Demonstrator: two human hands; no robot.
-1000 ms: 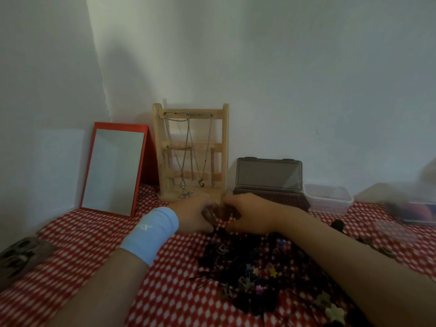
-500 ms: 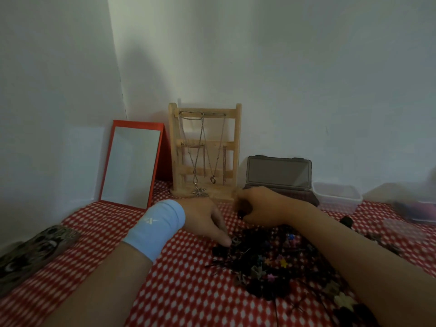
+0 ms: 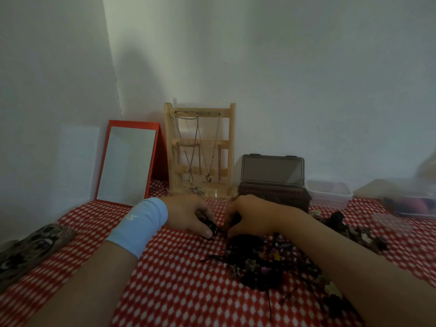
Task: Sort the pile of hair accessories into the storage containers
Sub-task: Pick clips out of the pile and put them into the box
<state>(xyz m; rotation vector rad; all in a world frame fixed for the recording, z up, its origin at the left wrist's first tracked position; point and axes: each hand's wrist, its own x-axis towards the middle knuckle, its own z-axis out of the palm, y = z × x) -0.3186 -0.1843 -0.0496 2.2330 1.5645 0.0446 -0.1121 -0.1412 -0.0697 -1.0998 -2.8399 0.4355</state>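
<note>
The counter is covered with a red-and-white checked cloth (image 3: 177,286) and pushed into a corner of white walls. The pile of hair accessories (image 3: 266,263) lies on the near right part of the counter: mostly dark clips and pins, with a few small coloured flower shapes among them.

The left hand (image 3: 188,214) rests on the cloth just left of the pile, and its fingers (image 3: 207,232) are curled round a small dark accessory (image 3: 212,226), pinching it against the thumb. The right hand (image 3: 253,215) is just beside it at the far edge of the pile, with its fingers curled downward; I cannot tell whether they are pinching anything.

A pale blue wristband (image 3: 139,226) on the left wrist carries a small white X-like mark, the only writing I can make out.

Along the back edge, from left to right, stand:
- a red-framed mirror (image 3: 127,161);
- a wooden stand (image 3: 200,149) hung with chains;
- a dark box (image 3: 273,169) with its lid raised;
- a clear tub (image 3: 329,192).

At the far right edge there is a blurred container (image 3: 412,199). A leopard-patterned object (image 3: 30,249) lies at the left edge.
</note>
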